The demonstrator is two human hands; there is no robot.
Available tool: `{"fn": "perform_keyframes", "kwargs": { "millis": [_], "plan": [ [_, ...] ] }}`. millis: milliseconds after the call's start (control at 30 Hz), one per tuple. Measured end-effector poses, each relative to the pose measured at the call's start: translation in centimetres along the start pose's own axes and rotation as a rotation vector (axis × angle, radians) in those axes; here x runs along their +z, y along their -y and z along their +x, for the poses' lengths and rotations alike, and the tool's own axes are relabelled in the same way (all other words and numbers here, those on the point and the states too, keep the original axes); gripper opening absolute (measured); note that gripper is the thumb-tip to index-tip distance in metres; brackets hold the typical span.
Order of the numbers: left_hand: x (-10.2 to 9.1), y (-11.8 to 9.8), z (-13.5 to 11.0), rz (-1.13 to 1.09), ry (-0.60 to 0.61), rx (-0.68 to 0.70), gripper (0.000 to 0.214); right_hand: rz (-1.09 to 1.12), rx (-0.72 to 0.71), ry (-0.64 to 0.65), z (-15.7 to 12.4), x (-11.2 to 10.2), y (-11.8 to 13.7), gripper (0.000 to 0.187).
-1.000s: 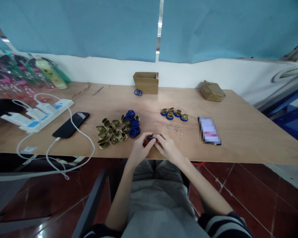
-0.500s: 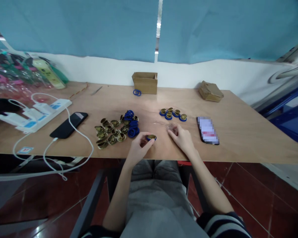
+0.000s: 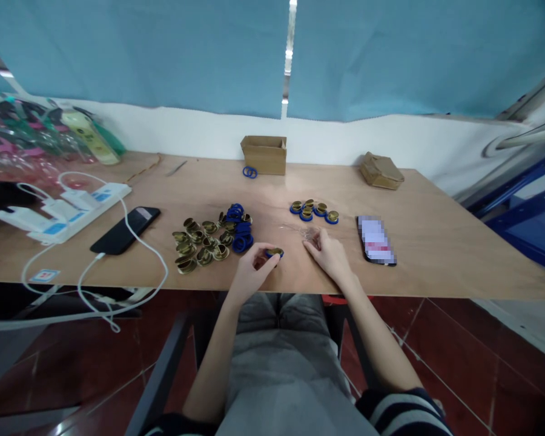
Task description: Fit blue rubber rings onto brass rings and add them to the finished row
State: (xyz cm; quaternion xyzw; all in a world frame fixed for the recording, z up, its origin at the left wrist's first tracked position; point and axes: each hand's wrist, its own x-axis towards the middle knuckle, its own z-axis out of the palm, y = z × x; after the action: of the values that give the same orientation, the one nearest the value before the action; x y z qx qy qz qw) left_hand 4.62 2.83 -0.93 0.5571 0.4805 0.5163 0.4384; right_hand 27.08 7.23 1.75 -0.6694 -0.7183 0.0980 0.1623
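Note:
My left hand (image 3: 249, 271) is closed around a round brass-coloured metal piece with a blue ring (image 3: 275, 252), held just above the table's front edge. To the right, my right hand (image 3: 330, 259) rests low on the table with thumb and fingers drawn together at some thin clear pieces (image 3: 307, 232); what it pinches is too small to make out. Left of my left hand lies a cluster of brass-coloured round pieces (image 3: 204, 242), with loose blue rings (image 3: 242, 237) beside them. Beyond my right hand sit several brass pieces fitted with blue rings (image 3: 307, 214).
A cardboard box (image 3: 266, 156) stands at the back, two blue rings (image 3: 249, 172) before it. A brown package (image 3: 381, 171) lies back right, a lit phone (image 3: 376, 241) at right. On the left are a black phone (image 3: 125, 231), a power strip (image 3: 84, 209) with white cables, and bottles (image 3: 91, 136).
The view has shifted slightly. Both hands keep nearly the same places, the left still holding the ringed brass piece and the right still at the clear pieces.

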Motion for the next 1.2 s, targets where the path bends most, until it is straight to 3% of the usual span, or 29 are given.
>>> {"fn": "perform_keyframes", "kwargs": {
  "millis": [567, 767, 933, 1200],
  "plan": [
    [-0.1, 0.1, -0.1, -0.017, 0.024, -0.016, 0.024, 0.02, -0.042, 0.031, 0.0, 0.1, -0.5, 0.007],
    [-0.3, 0.2, -0.2, 0.011, 0.017, -0.019, 0.024, 0.166, -0.114, 0.037, 0.1, -0.5, -1.0, 0.01],
    [-0.3, 0.1, -0.3, 0.041, 0.014, -0.002, 0.023, 0.313, -0.075, -0.016, 0.5, -1.2, -2.1, 0.015],
    [-0.3, 0.0, -0.3, 0.06, 0.02, -0.011, 0.024, 0.185, -0.158, -0.079, 0.3, -0.6, -1.8, 0.021]
  ]
}}
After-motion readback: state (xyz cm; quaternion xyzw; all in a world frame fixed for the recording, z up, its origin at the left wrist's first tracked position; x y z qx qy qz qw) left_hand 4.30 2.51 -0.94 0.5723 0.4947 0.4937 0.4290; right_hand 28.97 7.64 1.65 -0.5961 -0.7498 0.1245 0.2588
